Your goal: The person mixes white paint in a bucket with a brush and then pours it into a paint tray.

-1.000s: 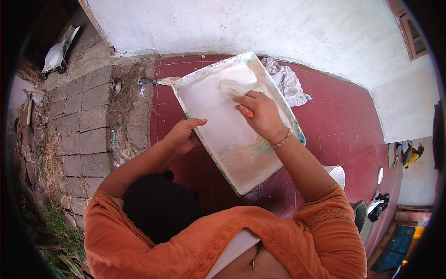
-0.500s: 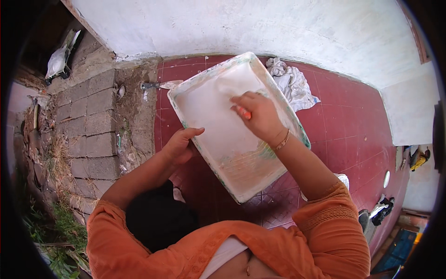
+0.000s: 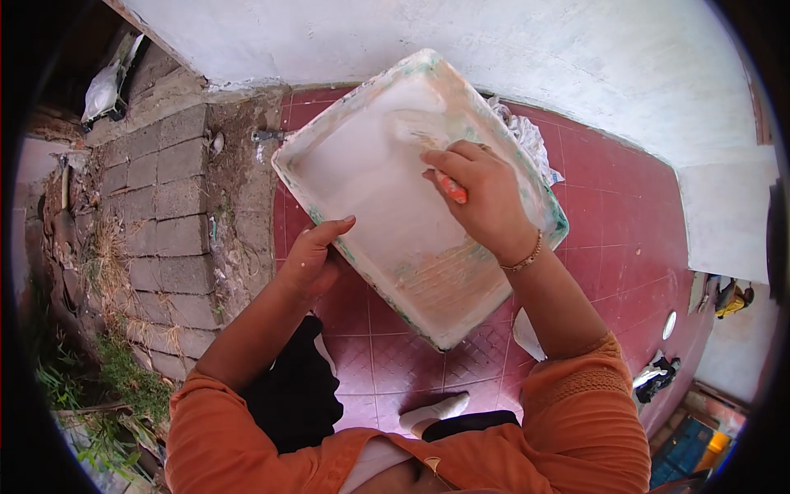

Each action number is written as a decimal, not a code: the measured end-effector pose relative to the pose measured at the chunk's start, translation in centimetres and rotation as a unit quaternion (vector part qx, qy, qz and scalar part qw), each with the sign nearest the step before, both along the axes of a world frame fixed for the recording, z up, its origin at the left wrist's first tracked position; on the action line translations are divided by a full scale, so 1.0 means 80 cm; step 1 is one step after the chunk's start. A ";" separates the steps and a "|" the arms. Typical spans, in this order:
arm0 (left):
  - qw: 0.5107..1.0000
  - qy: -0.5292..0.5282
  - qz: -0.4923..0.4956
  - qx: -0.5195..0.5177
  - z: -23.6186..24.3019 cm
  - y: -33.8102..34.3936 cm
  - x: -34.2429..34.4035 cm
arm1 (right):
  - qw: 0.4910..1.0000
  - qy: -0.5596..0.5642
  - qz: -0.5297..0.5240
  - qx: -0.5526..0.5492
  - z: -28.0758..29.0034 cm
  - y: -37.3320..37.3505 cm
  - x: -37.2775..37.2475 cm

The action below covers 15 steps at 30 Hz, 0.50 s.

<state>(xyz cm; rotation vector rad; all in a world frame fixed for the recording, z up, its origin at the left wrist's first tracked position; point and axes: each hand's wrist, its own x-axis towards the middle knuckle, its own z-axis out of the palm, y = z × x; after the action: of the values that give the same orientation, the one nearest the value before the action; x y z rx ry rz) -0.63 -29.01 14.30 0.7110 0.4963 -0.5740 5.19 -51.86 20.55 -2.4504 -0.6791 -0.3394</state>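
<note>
A large white rectangular tray (image 3: 466,333) is held tilted in front of me, its rim smeared green and tan. Wet white paint covers much of its inside, with streaked tan patches at the far and near ends. My left hand (image 3: 313,257) is closed on the left rim, thumb on top and fingers under the tray. Over the right half of the tray, my right hand (image 3: 485,193) is closed round an orange-handled tool (image 3: 451,188). The working end of this tool is hidden by my fingers, so its kind does not show. Streaks run through the paint just beyond it.
Beneath the tray lies a red tiled floor (image 3: 613,214), bounded by a white wall (image 3: 576,66). A crumpled white cloth (image 3: 531,144) lies behind the tray. A scraper (image 3: 267,136) pokes out at its left. Grey paving blocks (image 3: 181,239) run along the left; my foot (image 3: 436,409) shows below.
The tray has come up in view and turned a little, covering more of the scraper and cloth. My right hand has moved slightly right and down with the orange-handled tool. The left keeps its grip.
</note>
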 end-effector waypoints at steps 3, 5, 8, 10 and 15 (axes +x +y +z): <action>0.999 0.008 0.034 -0.001 0.017 -0.002 -0.011 | 0.996 0.072 0.044 0.010 0.027 0.012 -0.015; 0.999 0.001 0.037 0.012 0.032 -0.001 -0.022 | 0.995 0.087 0.049 0.024 0.055 0.010 -0.025; 0.997 0.006 0.067 0.033 0.067 -0.003 -0.039 | 0.996 0.080 0.036 0.029 0.082 0.006 -0.035; 0.997 0.023 0.074 0.025 0.089 -0.005 -0.051 | 0.998 0.063 0.025 0.018 0.092 0.009 -0.040; 0.997 0.035 0.074 -0.009 0.149 -0.007 -0.074 | 0.982 0.139 0.125 -0.002 0.148 0.038 -0.062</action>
<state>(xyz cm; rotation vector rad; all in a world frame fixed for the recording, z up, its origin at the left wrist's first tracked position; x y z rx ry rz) -6.58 -29.59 26.23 0.6329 0.6034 -0.4640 0.26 -48.78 32.41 -2.3199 -0.8489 0.1011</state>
